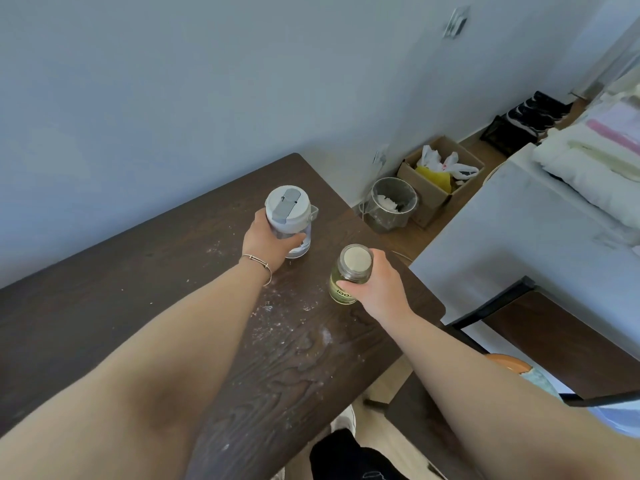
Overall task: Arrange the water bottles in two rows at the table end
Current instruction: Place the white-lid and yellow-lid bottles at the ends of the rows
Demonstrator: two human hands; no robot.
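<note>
Two bottles stand upright near the far end of the dark wooden table (173, 258). My left hand (266, 242) is wrapped around a clear bottle with a white and grey flip lid (289, 211). To its right, close to the table's right edge, my right hand (377, 284) grips a yellowish clear bottle with a cream cap (351, 271). Both bottle bases seem to rest on the table top. A thin bracelet circles my left wrist.
White specks dot the table middle. Beyond the table end on the floor stand a clear bin (391, 204) and a cardboard box with bags (440, 174). A white counter (519, 237) with folded towels lies right. A wall borders the table's left side.
</note>
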